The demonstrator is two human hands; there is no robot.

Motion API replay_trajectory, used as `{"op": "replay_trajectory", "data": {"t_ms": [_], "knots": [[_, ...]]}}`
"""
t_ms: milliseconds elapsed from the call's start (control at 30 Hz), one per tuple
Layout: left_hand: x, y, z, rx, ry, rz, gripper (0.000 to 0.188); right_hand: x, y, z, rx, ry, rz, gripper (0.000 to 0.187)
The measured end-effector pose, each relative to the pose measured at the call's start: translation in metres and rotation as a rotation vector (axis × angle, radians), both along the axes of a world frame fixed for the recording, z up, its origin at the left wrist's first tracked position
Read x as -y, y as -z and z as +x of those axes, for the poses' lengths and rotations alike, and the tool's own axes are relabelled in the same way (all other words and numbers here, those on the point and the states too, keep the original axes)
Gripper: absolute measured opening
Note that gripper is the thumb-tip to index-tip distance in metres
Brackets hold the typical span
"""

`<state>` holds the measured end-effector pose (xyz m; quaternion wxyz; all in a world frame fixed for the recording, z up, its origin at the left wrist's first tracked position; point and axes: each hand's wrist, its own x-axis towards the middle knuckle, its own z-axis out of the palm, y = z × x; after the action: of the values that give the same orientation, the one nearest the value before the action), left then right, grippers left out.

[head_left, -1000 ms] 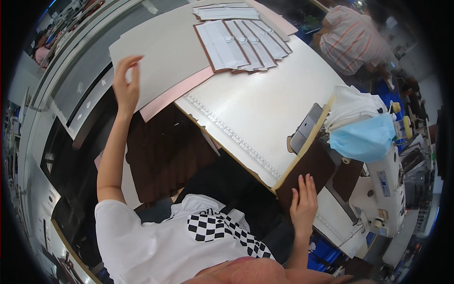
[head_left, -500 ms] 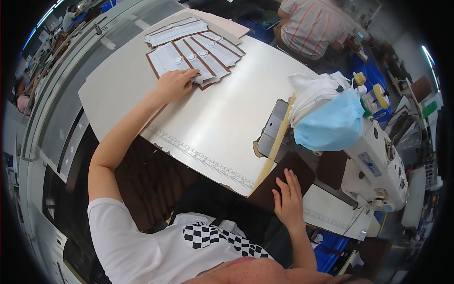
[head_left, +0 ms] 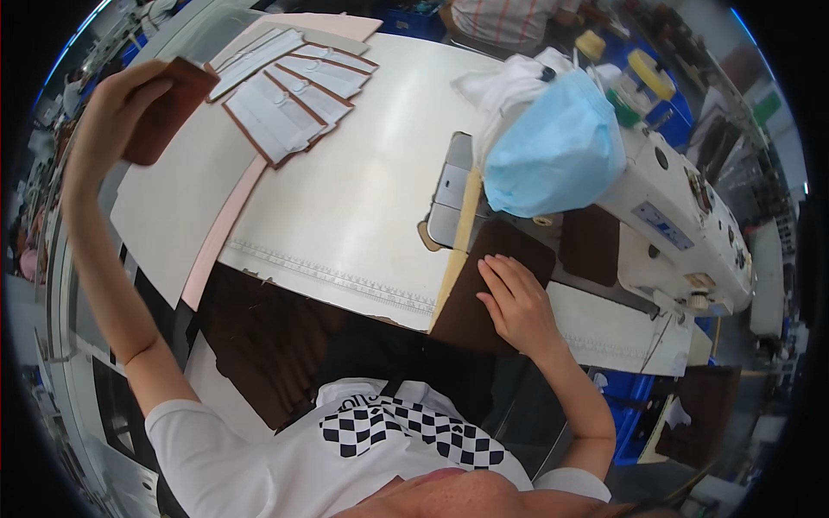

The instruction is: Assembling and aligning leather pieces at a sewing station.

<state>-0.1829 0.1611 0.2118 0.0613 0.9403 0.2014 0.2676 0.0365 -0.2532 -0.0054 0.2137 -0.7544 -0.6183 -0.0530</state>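
Note:
My left hand (head_left: 117, 108) is raised over the far left of the table, its fingers closed on the edge of a small brown leather-like panel (head_left: 168, 116). To the right of it, white pieces with brown borders (head_left: 281, 108) lie fanned out and overlapping, with round marks on some of them. My right hand (head_left: 516, 302) rests flat on a larger dark brown panel (head_left: 492, 255) at the table's near edge, fingers stretched out. That panel lies beside a yellowish strip (head_left: 456, 259), below the sewing machine's head.
A sewing machine (head_left: 669, 216) stands at the right, with a blue face mask (head_left: 557, 147) and white cloth (head_left: 496, 91) hung over it. Another dark brown panel (head_left: 591, 246) lies under its arm. A pink strip (head_left: 226, 229) borders the table's left board. Another person (head_left: 505, 22) sits beyond the table.
My left hand has left the fanned pieces and swung up and left, now carrying a brown panel. My right hand stays on the dark panel. The whole view has shifted.

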Motion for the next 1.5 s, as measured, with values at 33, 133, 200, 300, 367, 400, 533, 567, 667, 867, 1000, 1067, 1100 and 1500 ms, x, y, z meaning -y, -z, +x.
{"op": "replay_trajectory", "data": {"t_ms": [33, 133, 200, 300, 367, 400, 533, 567, 667, 867, 1000, 1067, 1100, 1500], "knots": [[0.014, -0.009, -0.008, 0.003, 0.170, -0.039, 0.018, -0.002, 0.001, 0.004, -0.015, 0.003, -0.006, 0.041], [0.027, -0.042, 0.008, -0.483, 0.593, -0.311, 0.016, -0.012, 0.003, 0.019, -0.023, -0.016, 0.003, 0.036], [0.051, -0.008, 0.057, -0.547, 0.832, -0.527, 0.021, -0.020, 0.006, 0.029, -0.017, -0.043, 0.024, 0.034], [0.090, 0.071, 0.143, -0.854, 0.906, -0.694, 0.019, -0.021, 0.009, 0.042, -0.016, -0.049, -0.026, 0.039], [0.105, 0.117, 0.172, -0.925, 0.983, -0.633, 0.014, -0.030, 0.001, 0.046, -0.044, -0.082, -0.036, 0.042], [0.112, 0.132, 0.180, -0.940, 0.933, -0.557, 0.010, -0.032, -0.002, 0.049, -0.065, -0.110, -0.053, 0.045], [0.123, 0.168, 0.189, -0.729, 0.800, -0.540, 0.009, -0.035, 0.000, 0.059, -0.125, -0.117, -0.086, 0.051], [0.129, 0.169, 0.189, -0.654, 0.745, -0.594, 0.009, -0.034, 0.003, 0.062, -0.078, -0.115, -0.056, 0.051], [0.141, 0.175, 0.183, -0.409, 0.840, -0.730, 0.007, -0.036, 0.009, 0.064, -0.019, -0.101, -0.002, 0.050], [0.164, 0.195, 0.177, 0.001, 0.731, -0.515, 0.015, -0.039, 0.008, 0.062, 0.073, -0.054, 0.015, 0.050], [0.160, 0.207, 0.178, -0.087, 0.787, -0.234, 0.022, -0.039, 0.010, 0.060, 0.090, -0.048, 0.046, 0.042], [0.160, 0.211, 0.179, 0.029, 0.794, -0.174, 0.029, -0.040, 0.009, 0.059, 0.084, -0.046, 0.045, 0.040], [0.161, 0.211, 0.179, 0.027, 0.792, -0.177, 0.029, -0.040, 0.008, 0.058, 0.083, -0.042, 0.049, 0.038], [0.162, 0.212, 0.187, 0.082, 0.792, -0.130, 0.030, -0.040, 0.006, 0.058, 0.110, -0.017, 0.040, 0.040]]}}
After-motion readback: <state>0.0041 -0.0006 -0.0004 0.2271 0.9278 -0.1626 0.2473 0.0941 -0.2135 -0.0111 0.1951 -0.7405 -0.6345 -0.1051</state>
